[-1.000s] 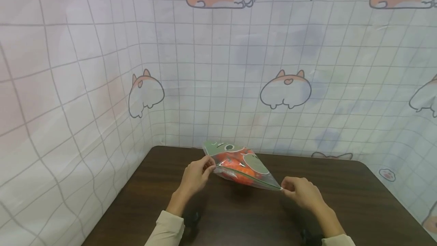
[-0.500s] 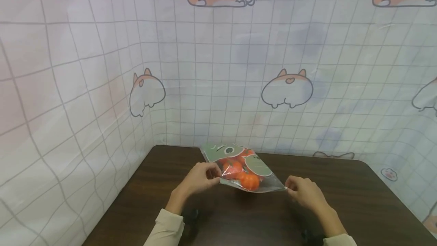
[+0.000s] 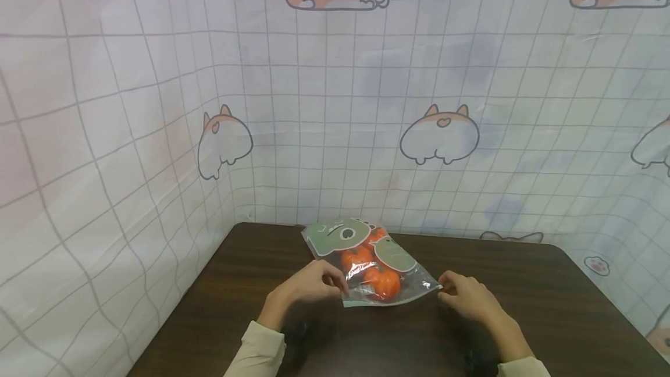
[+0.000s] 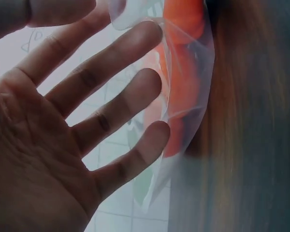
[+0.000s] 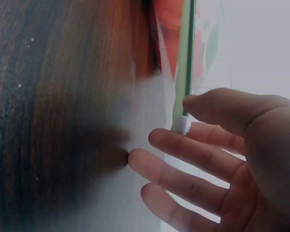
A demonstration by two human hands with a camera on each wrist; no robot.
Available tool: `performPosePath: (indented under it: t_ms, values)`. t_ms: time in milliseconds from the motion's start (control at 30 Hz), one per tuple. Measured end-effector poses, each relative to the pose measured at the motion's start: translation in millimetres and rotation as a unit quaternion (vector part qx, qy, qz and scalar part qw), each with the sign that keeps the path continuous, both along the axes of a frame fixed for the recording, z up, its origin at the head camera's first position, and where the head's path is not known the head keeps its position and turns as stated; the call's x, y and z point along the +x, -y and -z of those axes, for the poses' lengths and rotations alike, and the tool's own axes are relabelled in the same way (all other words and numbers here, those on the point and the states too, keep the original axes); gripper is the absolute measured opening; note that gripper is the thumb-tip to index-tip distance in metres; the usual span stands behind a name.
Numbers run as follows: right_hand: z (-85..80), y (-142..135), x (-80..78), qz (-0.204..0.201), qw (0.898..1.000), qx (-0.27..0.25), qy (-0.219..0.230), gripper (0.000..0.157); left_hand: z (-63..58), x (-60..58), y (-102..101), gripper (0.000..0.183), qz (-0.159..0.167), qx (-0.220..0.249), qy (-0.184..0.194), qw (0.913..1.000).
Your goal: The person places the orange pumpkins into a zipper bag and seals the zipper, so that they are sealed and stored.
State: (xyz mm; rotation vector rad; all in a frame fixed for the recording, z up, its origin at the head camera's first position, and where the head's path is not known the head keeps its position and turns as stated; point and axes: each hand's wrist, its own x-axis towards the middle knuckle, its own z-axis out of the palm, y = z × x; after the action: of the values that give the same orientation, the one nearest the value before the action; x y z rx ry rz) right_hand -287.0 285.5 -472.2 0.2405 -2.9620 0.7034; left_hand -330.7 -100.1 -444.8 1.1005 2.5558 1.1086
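A clear slider zip bag with a green cartoon print lies at the middle of the dark table, its mouth edge toward me. Several small orange pumpkins show through the plastic. At the mouth's left corner is my left hand; thumb and index finger pinch the edge, and the other fingers spread beside the plastic. My right hand pinches the right end of the mouth, where a white slider sits at the end of the green zip strip. The index fingertip there is partly hidden.
The brown wooden table runs back to a white gridded curtain printed with cartoon dogs. More of that curtain hangs along the left side.
The bag's mouth has come down and toward me, and the bag lies flatter. My left hand has moved right and closer with the corner; my right hand has shifted slightly right.
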Motion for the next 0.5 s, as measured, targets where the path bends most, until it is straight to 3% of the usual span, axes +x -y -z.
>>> performPosePath:
  t_ms: [300,500]
  values:
    - [2.0,-2.6,0.6,-0.018,1.0,-0.012,0.016,0.036,7.7,1.5,-11.8,0.006,0.015,-0.032,-0.02,0.9992]
    - [1.8,-3.5,1.5,-0.02,1.0,-0.01,0.02,0.035,10.7,4.2,-20.1,0.012,0.009,-0.064,-0.038,0.9972]
